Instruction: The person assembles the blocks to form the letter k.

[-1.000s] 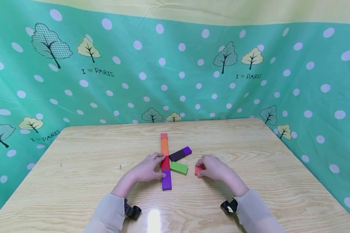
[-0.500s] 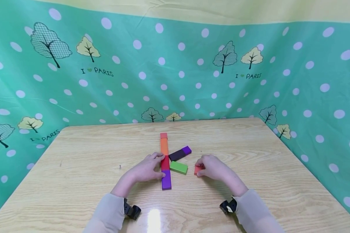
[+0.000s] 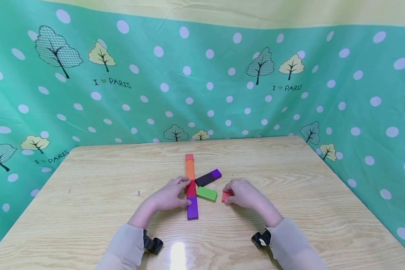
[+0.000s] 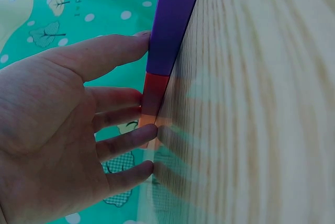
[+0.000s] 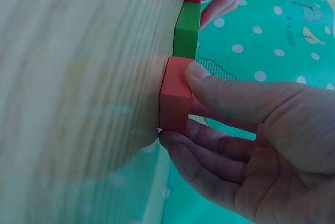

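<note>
A straight row of blocks runs away from me: a purple block (image 3: 192,212) nearest, then a red block (image 3: 191,189), an orange block (image 3: 190,169) and a small coral block (image 3: 189,156) at the far end. Resting on the row is my left hand (image 3: 168,195), its thumb on the purple block and a finger on the red one. In the left wrist view its fingers (image 4: 125,179) are spread and fairly straight. My right hand (image 3: 245,194) pinches another coral block (image 5: 175,96) on the table. Just left of that lies a green block (image 3: 207,194).
A black block (image 3: 204,180) with a purple block (image 3: 216,173) at its end slants off the row's right side, behind the green block. Around the wooden table (image 3: 104,176) hangs a green dotted cloth (image 3: 189,90) at the back and sides.
My right hand has slid the coral block slightly left, closer to the green block. The left hand and the row stay in place.
</note>
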{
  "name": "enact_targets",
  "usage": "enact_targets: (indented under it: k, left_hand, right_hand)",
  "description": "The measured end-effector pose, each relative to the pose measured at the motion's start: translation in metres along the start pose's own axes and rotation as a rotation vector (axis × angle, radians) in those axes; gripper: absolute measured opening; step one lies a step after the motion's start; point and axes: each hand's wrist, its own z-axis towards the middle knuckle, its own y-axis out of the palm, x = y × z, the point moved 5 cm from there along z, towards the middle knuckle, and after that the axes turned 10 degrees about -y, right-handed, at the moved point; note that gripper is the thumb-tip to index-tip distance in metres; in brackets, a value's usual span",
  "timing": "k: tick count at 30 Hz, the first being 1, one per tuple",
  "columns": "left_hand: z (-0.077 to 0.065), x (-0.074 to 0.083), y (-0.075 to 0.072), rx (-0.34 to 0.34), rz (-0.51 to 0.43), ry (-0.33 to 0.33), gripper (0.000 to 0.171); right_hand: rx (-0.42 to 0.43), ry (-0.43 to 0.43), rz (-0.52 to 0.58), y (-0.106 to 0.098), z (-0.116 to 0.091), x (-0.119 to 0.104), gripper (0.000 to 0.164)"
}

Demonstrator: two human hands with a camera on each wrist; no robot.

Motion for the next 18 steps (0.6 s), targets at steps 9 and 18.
enact_targets:
  k: [9,18]
  left_hand:
    - [0.0011,-0.0009,0.0001,0.002,-0.003,0.017,0.072]
    - [0.0005,0.0012,-0.0009,0.003,-0.004,0.017,0.071]
  right_hand:
    - [0.007,0.013,0.028,0.0027,0.0025,-0.0018,0.023]
    - [0.014,-0.018,0.043,0.0028,0.0049,-0.0062,0.025]
